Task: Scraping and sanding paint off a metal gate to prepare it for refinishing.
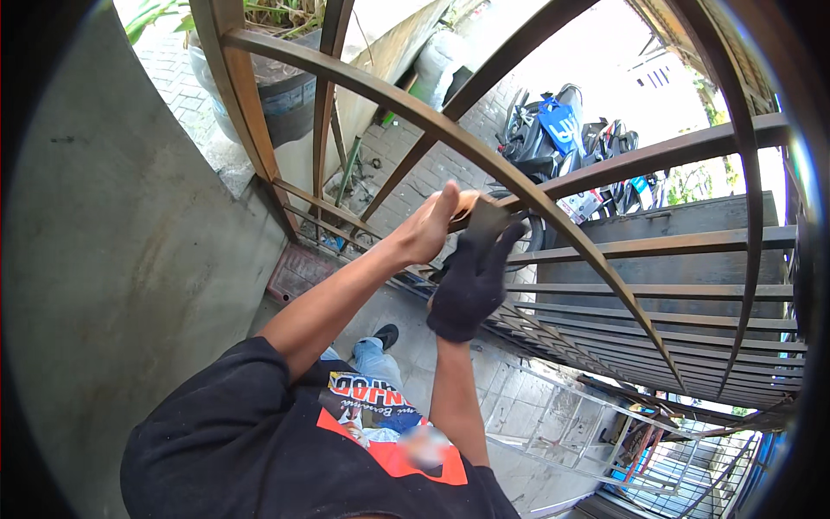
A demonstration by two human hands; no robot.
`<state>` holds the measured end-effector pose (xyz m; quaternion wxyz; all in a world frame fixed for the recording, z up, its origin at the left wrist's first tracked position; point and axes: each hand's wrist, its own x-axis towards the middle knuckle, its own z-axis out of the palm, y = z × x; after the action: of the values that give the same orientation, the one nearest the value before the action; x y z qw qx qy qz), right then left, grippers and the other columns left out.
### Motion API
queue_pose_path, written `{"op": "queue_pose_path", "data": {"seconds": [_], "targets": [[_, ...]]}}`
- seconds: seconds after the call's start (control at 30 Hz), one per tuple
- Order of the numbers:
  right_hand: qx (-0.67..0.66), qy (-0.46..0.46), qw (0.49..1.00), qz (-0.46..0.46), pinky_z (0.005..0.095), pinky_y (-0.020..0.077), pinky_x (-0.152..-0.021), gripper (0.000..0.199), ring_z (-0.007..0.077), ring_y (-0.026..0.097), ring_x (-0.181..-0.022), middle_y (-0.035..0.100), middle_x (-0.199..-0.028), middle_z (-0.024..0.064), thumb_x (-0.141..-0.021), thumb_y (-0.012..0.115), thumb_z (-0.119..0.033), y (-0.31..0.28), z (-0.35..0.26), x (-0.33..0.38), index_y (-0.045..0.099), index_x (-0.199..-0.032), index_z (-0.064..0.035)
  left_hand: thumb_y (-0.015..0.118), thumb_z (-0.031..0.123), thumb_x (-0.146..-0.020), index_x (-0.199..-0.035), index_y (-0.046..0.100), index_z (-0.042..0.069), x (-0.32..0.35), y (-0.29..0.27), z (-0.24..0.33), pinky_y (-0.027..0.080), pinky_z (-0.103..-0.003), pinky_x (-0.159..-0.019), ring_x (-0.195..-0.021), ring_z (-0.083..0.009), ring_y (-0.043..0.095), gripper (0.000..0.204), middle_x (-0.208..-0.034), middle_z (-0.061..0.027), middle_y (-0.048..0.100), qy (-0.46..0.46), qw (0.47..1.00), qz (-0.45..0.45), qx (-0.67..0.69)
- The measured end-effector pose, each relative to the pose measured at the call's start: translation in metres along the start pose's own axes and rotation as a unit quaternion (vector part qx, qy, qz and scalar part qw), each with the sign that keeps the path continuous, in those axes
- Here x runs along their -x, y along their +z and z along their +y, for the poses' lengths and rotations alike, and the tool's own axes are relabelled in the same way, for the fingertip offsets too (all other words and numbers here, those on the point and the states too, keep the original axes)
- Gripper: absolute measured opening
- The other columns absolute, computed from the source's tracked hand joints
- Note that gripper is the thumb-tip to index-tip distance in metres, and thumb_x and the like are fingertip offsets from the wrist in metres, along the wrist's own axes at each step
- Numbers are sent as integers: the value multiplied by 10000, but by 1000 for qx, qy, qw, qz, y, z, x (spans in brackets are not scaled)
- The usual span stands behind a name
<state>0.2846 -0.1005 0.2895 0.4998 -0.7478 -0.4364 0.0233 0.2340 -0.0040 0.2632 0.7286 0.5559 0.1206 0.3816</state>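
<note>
Bare, my left hand [430,227] is at a brown metal bar of the gate [640,167], its thumb raised and its other fingers mostly hidden. A bent, brownish-grey sheet that looks like sandpaper [487,221] lies against the bar, a tan edge of it by the left thumb. My right hand [469,290], in a black knit glove, grips this sheet from the near side, its fingers stretched along it. Motion blurs the sheet and the gloved fingertips. The two hands are close together, the left a little farther away.
Curved and straight gate bars cross in front of me. A grey wall [130,259] stands on the left, beside a large planter [290,99]. Parked motorcycles [540,143], one with a blue bag [562,124], stand beyond the gate. A pale metal frame [562,406] lies at lower right.
</note>
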Motion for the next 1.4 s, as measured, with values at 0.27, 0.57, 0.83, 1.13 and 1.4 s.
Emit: {"op": "queue_pose_path", "data": {"seconds": [0.27,0.57,0.83,1.13,1.4], "targets": [[-44,2,999,-8,261,488,-656,604,96,586,-772,664,-1080,110,-901,621,-163,8,15,11,362,-1433,-42,121,832,-806,-1229,522,-43,12,-10,-13,413,-294,-919,-1043,-149,511,1051,-1103,-95,582,36,995,2,-95],[0,-49,998,25,292,504,-684,646,149,644,-773,666,-1108,176,-877,636,-127,9,38,12,344,-1452,-104,63,800,-829,-1177,561,-41,7,-2,-11,420,-316,-902,-1017,-182,555,1037,-1096,-124,608,100,992,24,-74],[-180,134,973,60,238,432,-479,549,56,474,-516,658,-850,65,-886,645,-131,-18,-33,-12,445,-1390,-49,80,812,-816,-1198,539,-48,3,11,3,407,-328,-916,-1005,-186,519,1047,-1053,-115,597,121,992,12,-31],[-122,137,983,-14,241,475,-591,519,76,579,-681,667,-1056,97,-901,623,-118,-11,-28,-11,447,-1381,-28,69,795,-832,-1178,545,-59,1,5,22,402,-309,-935,-1036,-183,525,1037,-1077,-140,603,109,994,-10,-32],[43,-40,998,-34,246,495,-638,485,90,602,-718,673,-1078,92,-903,623,-112,14,35,18,477,-1359,-32,88,869,-754,-1218,500,-40,16,-30,-49,403,-280,-921,-1038,-142,513,1100,-1093,-86,579,-15,993,-40,-109]]}}
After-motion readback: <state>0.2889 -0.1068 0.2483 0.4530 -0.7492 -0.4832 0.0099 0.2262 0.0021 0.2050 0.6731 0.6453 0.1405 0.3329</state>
